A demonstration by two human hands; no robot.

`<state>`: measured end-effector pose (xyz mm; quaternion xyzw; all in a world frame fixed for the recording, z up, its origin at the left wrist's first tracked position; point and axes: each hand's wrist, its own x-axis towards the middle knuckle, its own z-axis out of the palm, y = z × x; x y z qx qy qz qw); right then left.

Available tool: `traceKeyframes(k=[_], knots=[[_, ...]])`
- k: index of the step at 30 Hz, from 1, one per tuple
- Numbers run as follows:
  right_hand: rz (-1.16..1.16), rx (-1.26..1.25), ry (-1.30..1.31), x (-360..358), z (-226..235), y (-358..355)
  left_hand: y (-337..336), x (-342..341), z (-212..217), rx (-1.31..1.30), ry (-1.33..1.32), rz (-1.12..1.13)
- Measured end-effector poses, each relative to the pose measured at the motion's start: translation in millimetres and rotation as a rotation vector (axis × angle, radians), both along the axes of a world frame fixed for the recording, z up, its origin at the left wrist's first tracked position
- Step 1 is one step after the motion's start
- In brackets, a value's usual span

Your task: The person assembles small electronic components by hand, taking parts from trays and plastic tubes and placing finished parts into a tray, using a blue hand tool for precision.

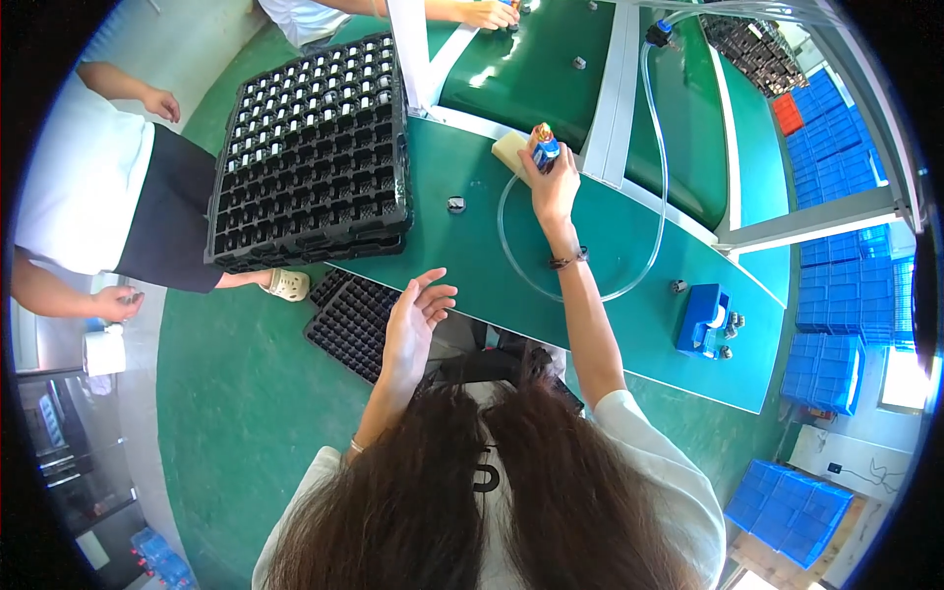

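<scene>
My right hand point(555, 185) is wrapped round a blue tool with a brass-coloured tip point(546, 146), over the far side of the green table. A clear hose point(504, 228) loops beside that hand; where it joins is hidden. Next to the tool lies a pale yellow block point(510, 152). My left hand point(418, 320) hovers at the table's near edge, fingers apart, holding nothing. Beyond it, a small dark-and-silver metal part point(455, 205) rests on the green table point(462, 256).
Stacked black trays point(315, 192) with white-and-silver parts overhang the table's left end. At right stand a blue tape dispenser point(700, 320) and several metal parts. White frame posts point(615, 98) border a green belt point(536, 74). A person point(93, 187) stands left; another person's hand point(489, 14) works beyond.
</scene>
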<state>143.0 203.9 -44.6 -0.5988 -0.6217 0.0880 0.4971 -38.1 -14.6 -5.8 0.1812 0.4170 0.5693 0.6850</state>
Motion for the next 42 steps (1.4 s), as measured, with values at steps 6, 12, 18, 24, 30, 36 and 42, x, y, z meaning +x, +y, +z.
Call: traceKeyframes(k=[6, 12, 18, 24, 30, 36, 42], knots=[[0.016, 0.017, 0.009, 0.4, -1.2, 9.7, 3.5, -4.5, 10.1, 0.043, 0.082, 0.014], [0.245, -0.232, -0.005, 9.2, -2.4, 53.1, 35.3, -41.0, 40.4, 0.281, 0.488, 0.095], [0.114, -0.267, 0.09, 43.1, -19.4, 142.4, 124.6, -134.7, 52.8, 0.358, 1.435, 0.562], [0.07, -0.038, -0.009, 45.1, -24.0, 183.5, 182.3, -222.0, 29.6, 0.092, 2.033, 0.606], [-0.098, -0.123, -0.104, 52.8, -36.1, 209.5, 211.9, -246.2, 33.2, -0.269, 2.07, 0.274], [-0.086, -0.133, -0.037, 47.8, -24.0, 203.1, 208.5, -246.4, 42.2, -0.289, 2.056, 0.325], [-0.142, 0.179, -0.126, 57.5, -22.2, 193.9, 197.5, -228.9, 47.5, 0.098, 1.468, 0.424]])
